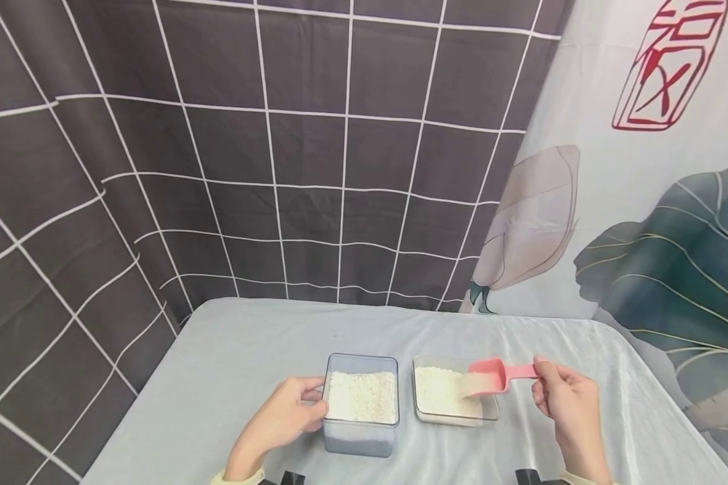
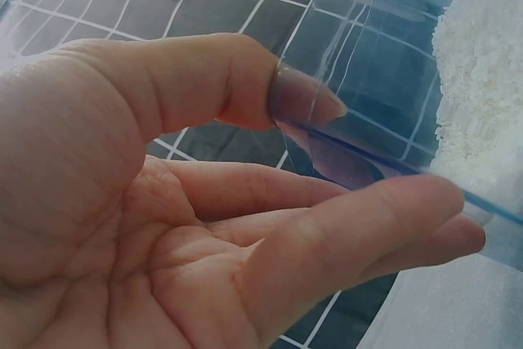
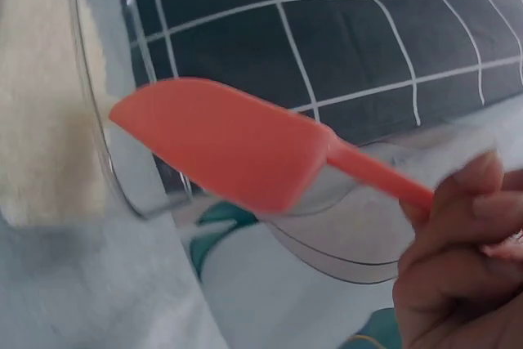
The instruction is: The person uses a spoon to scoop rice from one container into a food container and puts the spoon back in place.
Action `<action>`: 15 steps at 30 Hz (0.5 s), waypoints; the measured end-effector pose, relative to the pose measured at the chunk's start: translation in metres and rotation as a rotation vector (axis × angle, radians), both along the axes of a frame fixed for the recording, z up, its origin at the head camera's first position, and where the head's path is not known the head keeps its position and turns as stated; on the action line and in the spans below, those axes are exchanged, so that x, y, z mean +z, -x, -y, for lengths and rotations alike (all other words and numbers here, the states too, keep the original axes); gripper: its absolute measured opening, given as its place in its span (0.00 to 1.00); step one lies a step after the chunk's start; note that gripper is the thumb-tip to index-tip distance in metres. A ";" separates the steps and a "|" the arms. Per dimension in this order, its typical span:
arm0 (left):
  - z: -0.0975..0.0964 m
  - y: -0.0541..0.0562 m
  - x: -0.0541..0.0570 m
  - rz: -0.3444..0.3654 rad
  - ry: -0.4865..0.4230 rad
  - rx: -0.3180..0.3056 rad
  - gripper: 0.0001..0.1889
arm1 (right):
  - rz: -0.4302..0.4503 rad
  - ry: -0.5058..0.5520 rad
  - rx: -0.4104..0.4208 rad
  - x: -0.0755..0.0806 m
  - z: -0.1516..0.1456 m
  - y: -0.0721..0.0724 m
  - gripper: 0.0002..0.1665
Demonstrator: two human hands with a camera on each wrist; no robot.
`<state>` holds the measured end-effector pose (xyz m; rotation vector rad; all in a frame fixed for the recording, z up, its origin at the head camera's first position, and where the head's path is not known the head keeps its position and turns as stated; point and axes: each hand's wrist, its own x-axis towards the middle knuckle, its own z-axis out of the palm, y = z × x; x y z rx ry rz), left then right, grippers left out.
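My left hand (image 1: 286,412) grips the left side of a bluish see-through container (image 1: 360,439), thumb near its front corner. White rice (image 1: 361,396) fills much of it; the left wrist view shows the grains through the wall (image 2: 384,79). My right hand (image 1: 569,399) pinches the handle of a pink scoop (image 1: 491,374). The scoop is tilted over the right part of a smaller clear container (image 1: 490,408), and pale grains lie at its mouth, seemingly spilling in. More white grains (image 1: 439,391) lie in that container. From the right wrist, the scoop's outer side (image 3: 237,145) hides its contents.
Both containers stand side by side, a small gap between them, on a table with a pale blue cloth (image 1: 249,350). Behind and to the left hangs a dark curtain with white grid lines (image 1: 303,215). A printed leaf-patterned cloth (image 1: 673,256) hangs at the right.
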<state>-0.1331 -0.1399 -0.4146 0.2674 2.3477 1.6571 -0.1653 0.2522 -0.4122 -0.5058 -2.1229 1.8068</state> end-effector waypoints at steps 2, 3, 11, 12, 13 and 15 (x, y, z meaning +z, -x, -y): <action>0.000 0.000 0.000 -0.001 0.003 0.001 0.30 | 0.000 -0.118 0.010 0.002 0.003 -0.001 0.21; 0.000 0.000 0.000 -0.002 0.005 0.002 0.30 | -0.004 -0.173 0.020 0.003 0.004 -0.001 0.21; 0.000 0.000 0.000 0.002 0.000 0.009 0.30 | -0.102 -0.103 0.018 0.016 0.013 -0.009 0.22; 0.000 0.000 0.000 0.003 -0.002 0.008 0.30 | -0.117 -0.050 0.014 0.017 0.015 -0.010 0.22; 0.000 0.000 -0.001 0.003 -0.003 0.006 0.30 | -0.137 0.011 0.016 0.018 0.016 -0.011 0.21; 0.000 0.000 -0.001 0.002 -0.005 0.002 0.30 | -0.173 0.120 0.037 0.019 0.021 -0.013 0.20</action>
